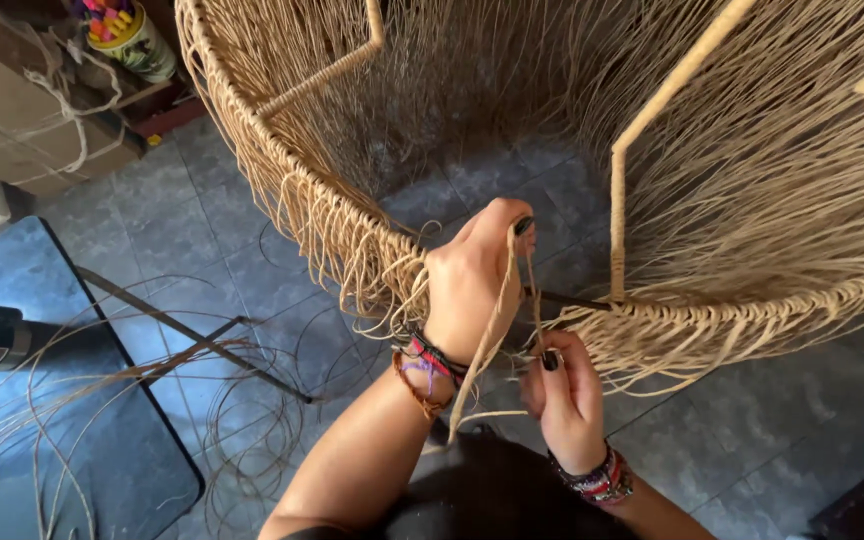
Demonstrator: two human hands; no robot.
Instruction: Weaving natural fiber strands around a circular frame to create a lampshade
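A large round frame [282, 170] wrapped and strung with tan cord fills the upper view, with upright wrapped bars [652, 110] inside it. At its near rim, my left hand [472, 275] pinches a tan cord strand [487, 340] and holds it up over the rim. Just below, my right hand [564, 395] grips the same bundle of strands close to the rim. Loose cord ends hang from the rim around both hands. Both wrists carry coloured bracelets.
Grey floor tiles [752, 420] lie under the frame. A dark blue table [102, 440] with loose cord strands draped over it is at the lower left. Wrapped cardboard boxes [12, 110] and a decorated tin [137, 40] sit at the upper left.
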